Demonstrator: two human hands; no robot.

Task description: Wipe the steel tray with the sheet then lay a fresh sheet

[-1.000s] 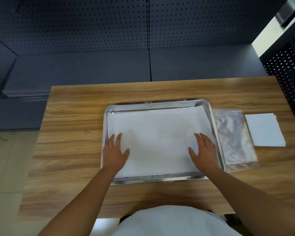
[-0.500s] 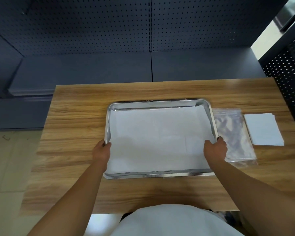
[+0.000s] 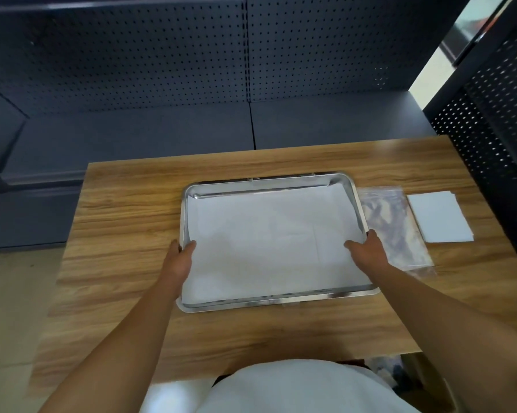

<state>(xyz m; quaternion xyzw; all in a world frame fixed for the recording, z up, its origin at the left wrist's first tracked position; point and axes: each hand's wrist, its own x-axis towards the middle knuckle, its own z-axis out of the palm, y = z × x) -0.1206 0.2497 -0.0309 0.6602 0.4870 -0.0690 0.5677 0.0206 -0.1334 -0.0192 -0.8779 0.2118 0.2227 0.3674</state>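
The steel tray (image 3: 263,186) lies in the middle of the wooden table (image 3: 126,222), and a white sheet (image 3: 269,245) covers nearly all of its floor. My left hand (image 3: 179,257) grips the tray's left rim, thumb inside on the sheet and fingers outside. My right hand (image 3: 367,251) grips the right rim the same way. The tray's near side looks slightly raised off the table.
A clear plastic bag (image 3: 391,222) lies right of the tray, touching my right hand's side. Folded white sheets (image 3: 439,217) sit further right near the table's edge. A dark pegboard shelf (image 3: 251,70) stands behind the table.
My hands went from flat on the sheet to its sides, then took hold of the tray's left and right rims. The tray has shifted a little toward the far side.
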